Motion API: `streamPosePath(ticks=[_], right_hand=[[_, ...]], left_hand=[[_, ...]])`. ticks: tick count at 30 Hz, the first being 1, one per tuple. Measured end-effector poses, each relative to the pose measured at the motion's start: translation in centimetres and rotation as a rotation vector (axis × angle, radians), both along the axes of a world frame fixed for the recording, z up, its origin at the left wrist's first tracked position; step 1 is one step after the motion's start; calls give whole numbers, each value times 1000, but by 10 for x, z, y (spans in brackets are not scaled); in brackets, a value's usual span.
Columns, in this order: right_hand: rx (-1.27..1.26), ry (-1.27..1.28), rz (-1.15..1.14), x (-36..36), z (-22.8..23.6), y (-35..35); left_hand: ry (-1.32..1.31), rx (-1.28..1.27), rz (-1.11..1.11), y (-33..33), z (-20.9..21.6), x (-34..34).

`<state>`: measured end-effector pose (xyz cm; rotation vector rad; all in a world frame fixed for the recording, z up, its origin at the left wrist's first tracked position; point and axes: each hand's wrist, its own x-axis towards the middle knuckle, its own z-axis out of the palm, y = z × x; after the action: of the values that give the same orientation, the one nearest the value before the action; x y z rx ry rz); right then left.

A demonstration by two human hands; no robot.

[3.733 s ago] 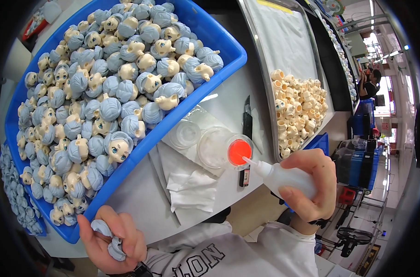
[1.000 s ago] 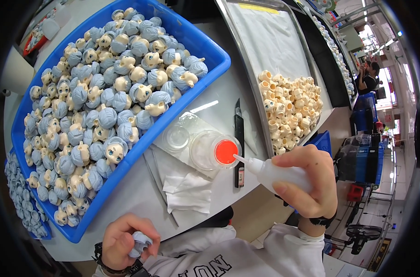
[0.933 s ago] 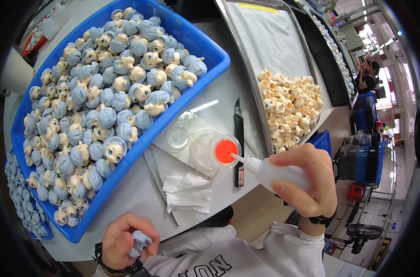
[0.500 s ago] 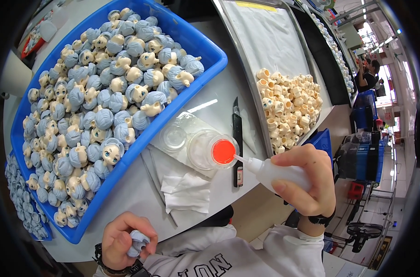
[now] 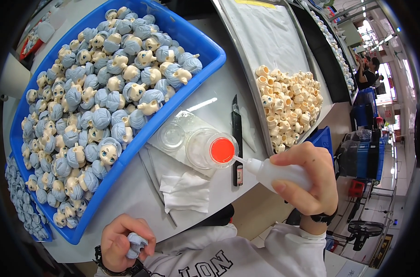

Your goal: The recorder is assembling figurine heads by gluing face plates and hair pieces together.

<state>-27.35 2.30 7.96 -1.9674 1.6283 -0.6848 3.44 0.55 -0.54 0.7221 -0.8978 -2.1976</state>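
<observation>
Near the table's front edge my left hand (image 5: 122,244) is closed around a blue-grey doll hair piece (image 5: 136,244), its hollow side partly showing. On the right, my right hand (image 5: 307,180) grips a white squeeze bottle (image 5: 279,174), tilted so its thin nozzle points left. The nozzle tip is at the rim of a small clear cup with a red-orange disc (image 5: 222,150); I cannot tell whether they touch. Left of the cup sits a round clear lid (image 5: 171,136), and below it a folded white cloth (image 5: 186,191).
A blue bin (image 5: 150,131) full of doll heads with blue-grey hair fills the left. A black utility knife (image 5: 237,138) lies beside the cup. At the back right, a metal tray (image 5: 247,55) holds many skin-toned face parts (image 5: 291,104). More hair pieces (image 5: 23,203) lie far left.
My left hand has turned the hair piece slightly. The bottle and my right hand stay almost in place by the cup.
</observation>
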Motion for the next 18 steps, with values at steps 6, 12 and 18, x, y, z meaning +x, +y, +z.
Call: streamPosePath(ticks=[6, 12, 18], right_hand=[[23, -4, -66, 4, -1, -1], [12, 152, 42, 5, 11, -10], [91, 130, 43, 5, 14, -11]], left_hand=[[-2, -7, 4, 2, -1, 0], [-2, -11, 0, 2, -1, 0], [-11, -13, 30, 2, 3, -3]])
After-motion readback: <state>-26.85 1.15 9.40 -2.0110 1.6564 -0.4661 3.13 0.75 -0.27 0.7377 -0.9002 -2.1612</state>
